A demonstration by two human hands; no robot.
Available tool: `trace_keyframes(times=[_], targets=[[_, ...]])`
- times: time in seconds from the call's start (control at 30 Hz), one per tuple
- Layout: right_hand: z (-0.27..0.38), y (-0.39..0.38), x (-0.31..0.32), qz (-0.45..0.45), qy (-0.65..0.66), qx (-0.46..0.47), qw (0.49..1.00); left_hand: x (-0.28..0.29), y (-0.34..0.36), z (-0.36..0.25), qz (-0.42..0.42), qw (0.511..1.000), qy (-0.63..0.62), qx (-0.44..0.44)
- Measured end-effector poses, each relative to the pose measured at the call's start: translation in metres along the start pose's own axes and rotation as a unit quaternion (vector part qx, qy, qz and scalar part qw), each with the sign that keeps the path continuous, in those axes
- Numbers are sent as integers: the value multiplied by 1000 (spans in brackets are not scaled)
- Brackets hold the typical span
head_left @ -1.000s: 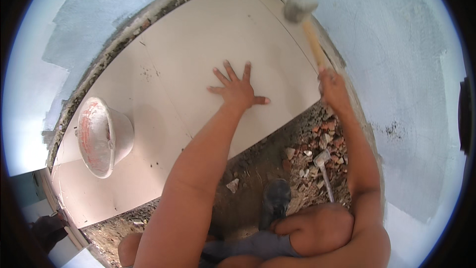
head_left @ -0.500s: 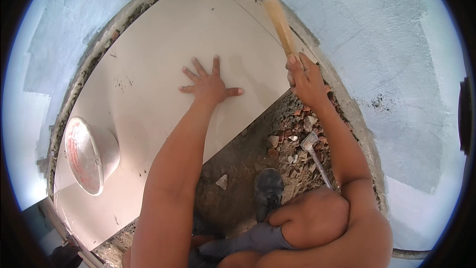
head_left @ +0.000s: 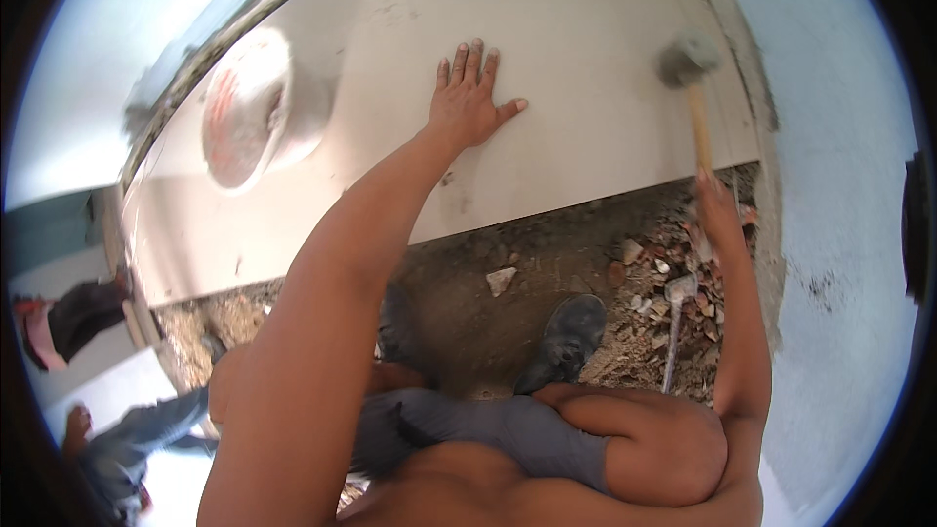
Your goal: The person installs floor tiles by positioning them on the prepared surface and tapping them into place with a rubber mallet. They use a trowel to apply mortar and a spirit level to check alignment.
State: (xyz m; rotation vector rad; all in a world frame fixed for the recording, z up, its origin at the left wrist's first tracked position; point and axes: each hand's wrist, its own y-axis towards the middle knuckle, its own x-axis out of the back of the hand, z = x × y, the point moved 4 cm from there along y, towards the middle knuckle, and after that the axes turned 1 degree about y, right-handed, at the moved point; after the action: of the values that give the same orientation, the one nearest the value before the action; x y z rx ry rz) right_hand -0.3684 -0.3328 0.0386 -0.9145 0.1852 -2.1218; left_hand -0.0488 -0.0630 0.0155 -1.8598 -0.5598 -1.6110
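A: Where is the mallet (head_left: 689, 62)?

B: Over the right part of the pale slab (head_left: 586, 68), near the blue wall (head_left: 844, 185). The right hand (head_left: 719, 213) is wrapped around the lower end of its wooden handle (head_left: 701, 127). The head is blurred, so whether it touches the slab cannot be told.

A: And the left hand (head_left: 467, 115)?

B: Palm down on the slab, gripping nothing, fingers slightly apart and thumb out sideways — well apart from the mallet.

A: What could go wrong?

B: Too hard or slanted a blow could crack or chip the slab, probably most easily by its near edge, where bare dirt (head_left: 459, 278) and rubble (head_left: 639, 304) lie alongside. A loose hold might let the head glance into the wall.

A: And the bucket (head_left: 310, 117)?

B: It sits on the pale surface at left — strong jolts might shift it.
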Motion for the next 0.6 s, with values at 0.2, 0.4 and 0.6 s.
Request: trace_keyframes(times=[0.2, 0.4, 0.6], targets=[[67, -73, -27, 43, 134, -103, 985, -10, -33, 37, -57, 997, 10, 43], [107, -91, -16, 6, 151, 184, 971, -13, -35, 35, -67, 996, 14, 64], [52, -70, -42, 65, -70, 176, 980, -14, -26, 30, -78, 995, 6, 55]])
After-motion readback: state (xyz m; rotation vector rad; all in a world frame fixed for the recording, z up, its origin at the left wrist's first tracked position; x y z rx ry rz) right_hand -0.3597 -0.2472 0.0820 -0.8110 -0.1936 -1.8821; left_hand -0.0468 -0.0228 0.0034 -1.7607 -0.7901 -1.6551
